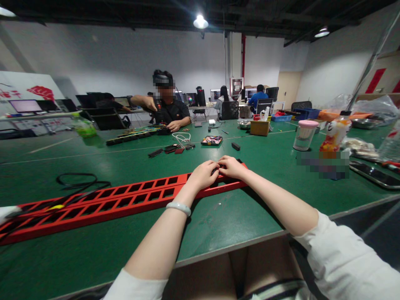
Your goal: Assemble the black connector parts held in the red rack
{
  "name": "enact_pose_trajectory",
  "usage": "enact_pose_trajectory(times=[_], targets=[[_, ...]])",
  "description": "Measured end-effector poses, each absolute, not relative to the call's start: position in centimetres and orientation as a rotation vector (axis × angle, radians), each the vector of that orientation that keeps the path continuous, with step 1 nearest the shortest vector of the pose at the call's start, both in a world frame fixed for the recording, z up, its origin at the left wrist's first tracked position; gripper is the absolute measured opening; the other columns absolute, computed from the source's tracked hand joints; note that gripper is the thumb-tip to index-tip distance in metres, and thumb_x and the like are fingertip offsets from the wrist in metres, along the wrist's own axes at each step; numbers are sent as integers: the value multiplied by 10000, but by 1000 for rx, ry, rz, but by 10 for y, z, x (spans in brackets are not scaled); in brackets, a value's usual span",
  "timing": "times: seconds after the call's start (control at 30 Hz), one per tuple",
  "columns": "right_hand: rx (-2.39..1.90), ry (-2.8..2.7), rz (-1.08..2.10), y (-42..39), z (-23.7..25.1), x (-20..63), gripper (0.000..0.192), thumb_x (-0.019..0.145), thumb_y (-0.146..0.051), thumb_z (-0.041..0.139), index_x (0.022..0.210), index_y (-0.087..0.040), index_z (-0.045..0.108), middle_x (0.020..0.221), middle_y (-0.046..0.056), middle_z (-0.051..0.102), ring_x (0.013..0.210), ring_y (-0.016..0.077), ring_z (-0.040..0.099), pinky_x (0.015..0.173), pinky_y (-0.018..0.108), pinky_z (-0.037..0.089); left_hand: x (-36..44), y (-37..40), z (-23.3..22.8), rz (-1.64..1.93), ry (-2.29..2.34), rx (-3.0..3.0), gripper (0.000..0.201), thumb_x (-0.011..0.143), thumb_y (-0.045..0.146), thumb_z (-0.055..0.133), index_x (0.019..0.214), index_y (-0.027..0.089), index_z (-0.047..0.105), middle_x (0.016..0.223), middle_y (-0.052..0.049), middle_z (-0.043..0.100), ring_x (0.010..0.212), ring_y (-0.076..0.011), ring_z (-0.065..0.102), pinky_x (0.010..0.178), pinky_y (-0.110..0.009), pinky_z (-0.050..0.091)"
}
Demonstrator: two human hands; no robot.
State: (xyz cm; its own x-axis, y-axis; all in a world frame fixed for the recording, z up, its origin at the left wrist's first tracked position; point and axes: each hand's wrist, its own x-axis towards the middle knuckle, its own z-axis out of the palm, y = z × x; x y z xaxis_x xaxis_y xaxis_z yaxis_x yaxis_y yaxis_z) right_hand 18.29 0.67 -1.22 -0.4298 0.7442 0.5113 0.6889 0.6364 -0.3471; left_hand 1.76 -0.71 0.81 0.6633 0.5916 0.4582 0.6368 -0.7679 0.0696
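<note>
A long red frame with two rows of rectangular openings lies across the green table, running from the left edge to just right of my hands. My left hand, with a pale bangle on its wrist, is over the frame's right end, fingers curled. Opposite it, my right hand bends its fingers inward until both sets of fingertips nearly meet. Between them shows a small black part, mostly hidden by the fingers. Black cable loops over the frame's left portion, with a yellow band on it.
Beyond the frame lie dark strips, a white cable, a small tray and a black block. To the right stand a pink-lidded cup, a bottle and a phone. A co-worker handles a tool across the table.
</note>
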Motion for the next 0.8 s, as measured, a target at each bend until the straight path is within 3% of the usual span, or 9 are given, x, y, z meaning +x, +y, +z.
enact_pose_trajectory(times=[0.8], targets=[[-1079,-2257,64,9,-13,184,214,771,-209,517,930,-124,632,863,69,580,805,130,508,750,226,382,16,-5,5,-739,-981,-2766,205,789,220,456,939,194,594,923,-47,571,862,-170,541,794,-285,433]])
